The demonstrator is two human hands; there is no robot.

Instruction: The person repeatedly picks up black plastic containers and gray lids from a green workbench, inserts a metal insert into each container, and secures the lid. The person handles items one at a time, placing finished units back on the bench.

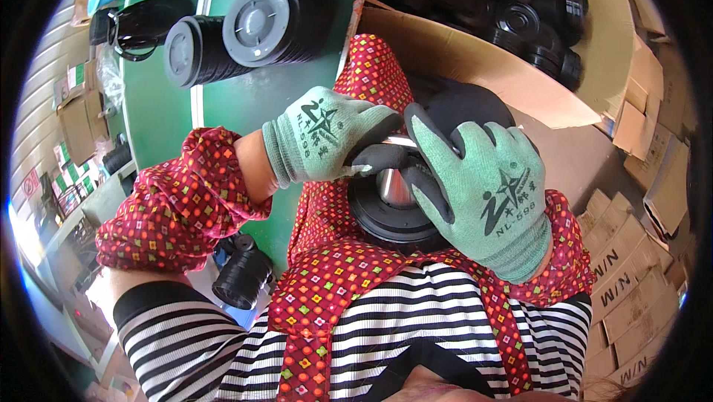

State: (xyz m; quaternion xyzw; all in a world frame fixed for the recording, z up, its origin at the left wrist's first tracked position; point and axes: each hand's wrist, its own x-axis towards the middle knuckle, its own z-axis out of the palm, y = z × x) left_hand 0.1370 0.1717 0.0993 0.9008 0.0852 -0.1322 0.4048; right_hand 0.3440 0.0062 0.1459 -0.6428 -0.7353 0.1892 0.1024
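Stacks of grey-black round lids (230,41) lie on their sides on the green table (160,116) at upper left, apparently untouched. Left hand (323,134), in a green glove with dark fingertips, pinches the rim of a black round part (394,212) held at chest level; a shiny metal cone (394,186) shows at its centre. Right hand (483,190), gloved alike, curls over the part's upper edge and grips it. Cardboard box (520,67) at upper right holds many similar black parts. Judged from this, one piece is mid-handling, while the lying stacks suggest much work remains.
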